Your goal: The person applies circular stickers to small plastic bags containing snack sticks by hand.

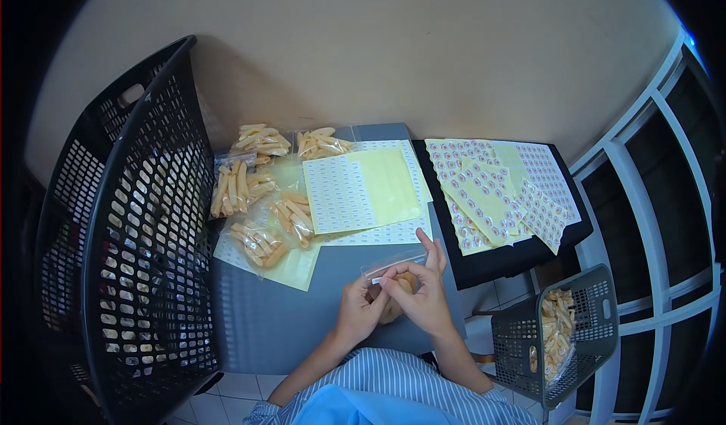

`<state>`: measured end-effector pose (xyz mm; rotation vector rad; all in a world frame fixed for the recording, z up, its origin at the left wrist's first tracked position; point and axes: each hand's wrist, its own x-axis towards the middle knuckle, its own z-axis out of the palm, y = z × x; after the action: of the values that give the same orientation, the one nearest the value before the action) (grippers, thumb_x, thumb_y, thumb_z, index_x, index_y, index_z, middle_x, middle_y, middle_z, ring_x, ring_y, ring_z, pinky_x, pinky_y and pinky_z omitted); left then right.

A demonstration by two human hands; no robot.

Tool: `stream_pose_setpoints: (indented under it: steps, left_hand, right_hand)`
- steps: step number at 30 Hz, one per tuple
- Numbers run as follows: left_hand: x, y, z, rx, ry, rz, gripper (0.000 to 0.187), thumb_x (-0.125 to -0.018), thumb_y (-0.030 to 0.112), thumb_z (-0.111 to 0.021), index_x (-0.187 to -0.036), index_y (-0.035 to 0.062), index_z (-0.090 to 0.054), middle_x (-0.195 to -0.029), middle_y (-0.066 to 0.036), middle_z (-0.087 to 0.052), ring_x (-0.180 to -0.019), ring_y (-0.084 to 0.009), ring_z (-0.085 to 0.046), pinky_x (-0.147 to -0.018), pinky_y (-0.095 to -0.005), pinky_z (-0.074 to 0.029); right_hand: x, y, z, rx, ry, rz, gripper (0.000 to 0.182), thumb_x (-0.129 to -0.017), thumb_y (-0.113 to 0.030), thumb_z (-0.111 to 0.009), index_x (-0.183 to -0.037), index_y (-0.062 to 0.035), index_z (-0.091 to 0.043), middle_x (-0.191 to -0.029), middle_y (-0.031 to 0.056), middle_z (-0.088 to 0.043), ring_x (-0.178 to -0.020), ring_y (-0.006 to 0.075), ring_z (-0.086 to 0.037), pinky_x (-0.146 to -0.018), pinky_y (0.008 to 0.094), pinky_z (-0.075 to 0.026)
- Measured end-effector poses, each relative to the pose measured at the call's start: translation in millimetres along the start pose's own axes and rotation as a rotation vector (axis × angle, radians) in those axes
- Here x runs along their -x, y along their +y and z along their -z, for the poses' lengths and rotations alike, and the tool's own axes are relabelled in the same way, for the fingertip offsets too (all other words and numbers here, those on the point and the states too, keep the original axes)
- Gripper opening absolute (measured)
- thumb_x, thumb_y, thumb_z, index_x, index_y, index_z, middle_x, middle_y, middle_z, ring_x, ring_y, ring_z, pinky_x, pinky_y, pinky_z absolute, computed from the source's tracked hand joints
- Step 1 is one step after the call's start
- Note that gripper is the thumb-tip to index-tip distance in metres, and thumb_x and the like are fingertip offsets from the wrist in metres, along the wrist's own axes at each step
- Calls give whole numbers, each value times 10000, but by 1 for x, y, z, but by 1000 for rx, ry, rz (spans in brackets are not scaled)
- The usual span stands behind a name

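Close to my body, over the table's front part, a clear zip-top plastic bag point(395, 262) with pale yellow snack sticks point(408, 281) inside is held between my hands. My left hand point(358, 308) is closed on the bag's left side, its fingertips near the top. From the right, my right hand point(428, 298) grips the bag, thumb in front, with some fingers stretched upward. A small white label point(376, 280) shows at the bag's upper left, right where both thumbs come together. My hands cover part of the bag.
Filled snack bags point(259, 242) lie on the grey table point(265, 334) at left, beside sheets of small labels point(333, 194). Round-sticker sheets point(491, 194) rest on a black surface point(470, 272). A tall dark basket point(155, 198) stands left; a smaller basket point(516, 342) holding bags stands lower right.
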<state>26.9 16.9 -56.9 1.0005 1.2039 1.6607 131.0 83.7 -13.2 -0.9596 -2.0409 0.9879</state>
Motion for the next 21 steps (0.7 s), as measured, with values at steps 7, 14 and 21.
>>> stream_pose_setpoints:
  steps: [7,14,21]
  left_hand:
    - [-4,10,1,-200,-54,39,268,-845,42,-525,-1099,-42,-523,-969,-102,-603,-883,-136,-572,-737,-256,-481]
    - [-7,24,-1,-217,-165,-68,362,-763,30,-581,-1121,-3,-542,-893,-112,-644,-845,-138,-604,-709,-260,-486]
    - [-7,9,-7,-130,-193,128,268,-899,153,-426,-1033,3,-603,-725,-51,-609,-610,-62,-510,-535,-214,-413]
  right_hand:
    - [0,0,0,14,49,-5,130,-648,-222,-728,-712,-131,-660,-1338,227,-248,-1270,407,-88,-1028,518,-46]
    - [6,0,1,-208,212,-35,184,-583,-149,-779,-697,-95,-645,-1136,164,-450,-1023,290,-490,-848,389,-405]
    - [15,23,13,-351,246,-90,239,-599,-117,-776,-729,-30,-595,-907,79,-514,-778,129,-555,-612,222,-453]
